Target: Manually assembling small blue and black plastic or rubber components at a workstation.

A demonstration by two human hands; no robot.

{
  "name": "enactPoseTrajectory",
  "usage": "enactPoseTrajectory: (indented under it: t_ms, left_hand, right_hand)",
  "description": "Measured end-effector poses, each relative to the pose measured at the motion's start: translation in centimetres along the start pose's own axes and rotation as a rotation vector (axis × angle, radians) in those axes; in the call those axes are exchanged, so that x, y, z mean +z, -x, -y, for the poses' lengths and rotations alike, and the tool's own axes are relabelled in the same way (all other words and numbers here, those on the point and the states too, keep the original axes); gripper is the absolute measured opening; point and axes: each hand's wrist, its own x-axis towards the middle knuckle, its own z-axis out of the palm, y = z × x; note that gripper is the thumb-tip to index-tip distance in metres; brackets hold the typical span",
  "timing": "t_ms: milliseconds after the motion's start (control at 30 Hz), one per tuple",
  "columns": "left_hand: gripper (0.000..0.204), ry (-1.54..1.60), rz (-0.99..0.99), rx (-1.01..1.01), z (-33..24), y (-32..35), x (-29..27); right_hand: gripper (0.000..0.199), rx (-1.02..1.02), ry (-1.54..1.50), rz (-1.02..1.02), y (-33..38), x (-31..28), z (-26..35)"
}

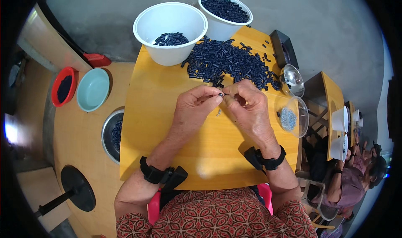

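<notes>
My left hand (193,106) and my right hand (250,108) meet over the wooden table, fingertips nearly touching. Pinched in the left thumb and forefinger is a small dark tube-like piece (220,95). The right fingers are closed against its other side; whatever they grip is too small to make out. Just beyond the hands spreads a heap of dark blue-black short tubular pieces (228,60). A few tiny pale bits (219,112) lie on the tabletop below the fingertips.
Two white tubs (167,55) (215,29) with dark pieces stand at the back. On the right are a black tray (292,55), a metal bowl (296,79) and a transparent bowl (304,120) of small clear parts. Basins (93,89) sit lower left. People work at far right.
</notes>
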Motion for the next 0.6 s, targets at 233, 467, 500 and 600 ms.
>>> enactPoseTrajectory:
  t_ms: [233, 467, 500, 600]
  left_hand:
    - [0.012, 0.055, 0.004, -0.015, -0.6, 0.2, 0.4]
    - [0.011, 0.005, 0.039, -0.018, -0.2, 0.3, 0.3]
    - [0.011, 0.004, 0.038, -0.017, -0.2, 0.3, 0.4]
    - [0.011, 0.013, 0.053, -0.011, -0.1, 0.3, 0.4]
  right_hand:
    - [0.013, 0.206, -0.335, -0.032, 0.9, 0.0, -0.2]
    - [0.015, 0.253, -0.418, -0.014, 1.1, -0.7, 0.4]
    - [0.015, 0.254, -0.418, -0.015, 1.1, -0.8, 0.2]
    - [0.014, 0.193, -0.282, -0.033, 1.2, -0.9, -0.3]
